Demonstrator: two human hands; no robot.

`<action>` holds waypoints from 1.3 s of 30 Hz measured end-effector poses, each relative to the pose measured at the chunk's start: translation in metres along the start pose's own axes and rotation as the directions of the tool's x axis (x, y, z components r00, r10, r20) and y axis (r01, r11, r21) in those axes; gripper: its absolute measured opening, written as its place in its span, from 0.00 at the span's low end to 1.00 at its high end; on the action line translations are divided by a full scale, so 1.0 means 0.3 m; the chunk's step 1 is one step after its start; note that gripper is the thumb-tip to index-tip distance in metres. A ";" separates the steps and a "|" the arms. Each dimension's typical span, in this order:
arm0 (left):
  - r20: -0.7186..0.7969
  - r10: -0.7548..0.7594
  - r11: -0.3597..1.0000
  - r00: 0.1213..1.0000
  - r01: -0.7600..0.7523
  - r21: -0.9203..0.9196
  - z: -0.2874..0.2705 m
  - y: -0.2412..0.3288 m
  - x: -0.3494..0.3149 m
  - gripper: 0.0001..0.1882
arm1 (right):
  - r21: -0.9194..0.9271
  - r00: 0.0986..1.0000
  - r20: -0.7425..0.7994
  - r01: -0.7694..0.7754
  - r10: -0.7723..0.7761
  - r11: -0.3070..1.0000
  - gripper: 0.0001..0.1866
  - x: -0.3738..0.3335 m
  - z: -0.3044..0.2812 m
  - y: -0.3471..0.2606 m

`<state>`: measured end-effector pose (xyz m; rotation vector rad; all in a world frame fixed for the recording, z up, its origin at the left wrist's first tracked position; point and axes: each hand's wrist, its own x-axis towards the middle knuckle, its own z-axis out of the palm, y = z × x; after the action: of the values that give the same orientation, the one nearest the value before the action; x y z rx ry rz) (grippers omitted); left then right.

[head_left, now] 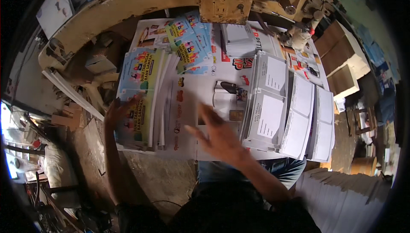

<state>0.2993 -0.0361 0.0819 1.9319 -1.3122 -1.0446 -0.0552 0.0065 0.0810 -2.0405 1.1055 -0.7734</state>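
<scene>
A thick stack of blue, yellow and green printed booklet covers (143, 77) lies on the left of the paper-covered table (188, 90). My left hand (121, 112) rests on its left edge, fingers spread over the top sheet. Slightly blurred, my right hand (220, 137) is over the middle of the table with thumb and fingers apart, nothing visible in it. To its right lie a stack of grey-and-white printed sheets (267, 109) and overlapping piles of white-panelled sheets (297, 117). Loose coloured covers (188, 43) fan out at the back.
A worn cream metal machine (224, 2) arches across the far side, its box-shaped part overhanging the table. Another white sheet stack (238, 41) sits beneath it. Brown boxes (339, 49) stand at right; a tall paper pile (341, 194) rises at lower right.
</scene>
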 end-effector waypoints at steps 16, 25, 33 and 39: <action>-0.211 -0.009 1.000 0.977 0.015 0.026 0.114 -0.083 -0.066 0.45 | 0.757 0.995 0.103 -0.083 0.006 0.648 0.55 0.153 0.373 -0.012; -0.066 0.032 0.962 0.997 -0.013 0.273 -0.124 0.128 -0.010 0.26 | 0.436 0.961 0.260 -0.029 -0.095 0.900 0.68 0.272 0.543 -0.079; -0.251 0.088 0.956 0.964 -0.011 0.293 -0.012 0.162 -0.090 0.26 | 0.910 0.927 0.232 -0.314 0.294 0.272 0.47 0.260 0.430 -0.063; -0.382 0.129 0.868 0.915 0.082 0.490 0.105 0.133 -0.157 0.46 | 0.817 0.876 0.399 -0.473 0.270 0.330 0.41 0.239 0.411 -0.045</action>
<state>0.2431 -0.0070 0.1106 2.3338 -1.4434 -0.2548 0.0775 -0.0156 0.0315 -0.8256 0.7154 -0.6717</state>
